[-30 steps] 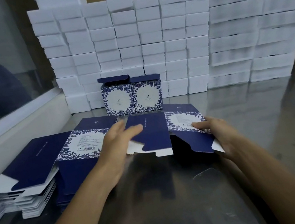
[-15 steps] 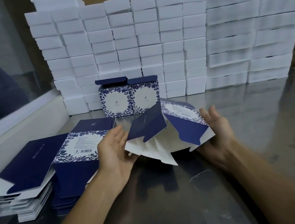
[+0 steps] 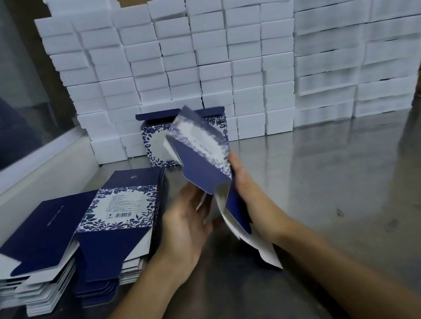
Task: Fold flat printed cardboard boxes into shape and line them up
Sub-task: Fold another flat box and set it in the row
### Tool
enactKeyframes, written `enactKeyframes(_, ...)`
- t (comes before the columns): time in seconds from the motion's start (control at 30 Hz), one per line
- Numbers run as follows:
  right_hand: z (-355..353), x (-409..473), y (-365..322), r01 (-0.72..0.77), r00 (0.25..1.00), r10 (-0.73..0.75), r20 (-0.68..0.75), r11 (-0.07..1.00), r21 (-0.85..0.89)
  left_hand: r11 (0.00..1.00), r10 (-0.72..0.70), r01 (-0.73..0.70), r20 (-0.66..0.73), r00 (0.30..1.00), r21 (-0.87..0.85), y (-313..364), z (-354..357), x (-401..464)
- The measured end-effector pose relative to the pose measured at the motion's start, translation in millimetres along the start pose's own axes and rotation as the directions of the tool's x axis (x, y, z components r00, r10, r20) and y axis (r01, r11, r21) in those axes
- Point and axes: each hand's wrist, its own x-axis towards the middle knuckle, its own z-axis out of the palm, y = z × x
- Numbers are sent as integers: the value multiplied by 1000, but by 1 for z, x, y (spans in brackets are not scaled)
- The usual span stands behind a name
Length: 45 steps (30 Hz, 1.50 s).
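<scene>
A blue-and-white printed cardboard box (image 3: 201, 158) stands almost upright in the air between my hands, partly spread open and blurred by motion. My left hand (image 3: 186, 221) cups its left side, fingers curved toward the card. My right hand (image 3: 252, 194) presses along its right edge with the fingers up against the panel. Two folded boxes (image 3: 155, 148) with open lids stand side by side at the back, partly hidden behind the raised box. Stacks of flat boxes (image 3: 113, 221) lie on the left of the steel table (image 3: 350, 191).
A wall of stacked white foam blocks (image 3: 200, 62) runs across the back of the table, with a taller group (image 3: 356, 35) at the right. A white ledge below a glass pane (image 3: 24, 180) borders the left side. Brown cartons stand behind the foam.
The box lay flat on the table a second ago. Both hands lifted it, swung it upright and pushed its sides together, so it is opening up.
</scene>
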Motion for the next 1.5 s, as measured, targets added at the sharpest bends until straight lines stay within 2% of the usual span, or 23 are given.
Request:
enactKeyframes(0.07,3,-3,7,-60,996,70,50,981,-185,995,-18,11,62,998,103,-4,4,-2)
enactKeyframes(0.1,3,-4,8,-74,993,92,72,972,-223,986,-29,14,91,995,165,-6,5,-3)
enactKeyframes(0.17,3,-5,6,-69,990,93,102,975,-212,965,-64,36,100,993,260,-5,7,-5)
enactKeyframes(0.23,0,-5,4,-47,989,74,127,979,-198,959,-69,43,83,994,281,-1,8,-7)
enactKeyframes(0.3,1,-6,4,-5,988,35,148,979,-204,961,-10,-6,58,998,277,1,7,-6)
enactKeyframes(0.37,3,-6,2,19,990,1,142,991,-134,959,67,-67,10,998,275,3,6,-5)
enactKeyframes(0.53,-5,-8,1,35,999,-34,-15,999,21,896,212,-137,-134,968,423,3,-1,0)
enactKeyframes(0.7,-16,-3,5,6,981,13,-192,995,101,873,209,-70,-241,948,482,-2,-5,6)
enactKeyframes(0.83,-22,1,0,-128,922,225,-316,946,299,872,206,-41,-290,935,488,-1,-11,9)
enactKeyframes(0.97,-28,4,4,-99,855,242,-460,945,313,821,203,12,-311,928,570,-1,-20,10)
enactKeyframes(1.1,-35,8,7,-131,827,293,-480,930,342,792,212,9,-289,934,610,0,-26,10)
enactKeyframes(1.2,-42,9,8,-88,809,307,-502,907,413,741,218,42,-300,929,670,-2,-25,9)
enactKeyframes(1.37,-49,8,6,-47,780,326,-535,882,469,728,246,20,-288,926,685,-1,-29,10)
enactKeyframes(1.5,-49,9,0,2,717,351,-603,863,504,651,303,24,-289,908,758,-1,-34,12)
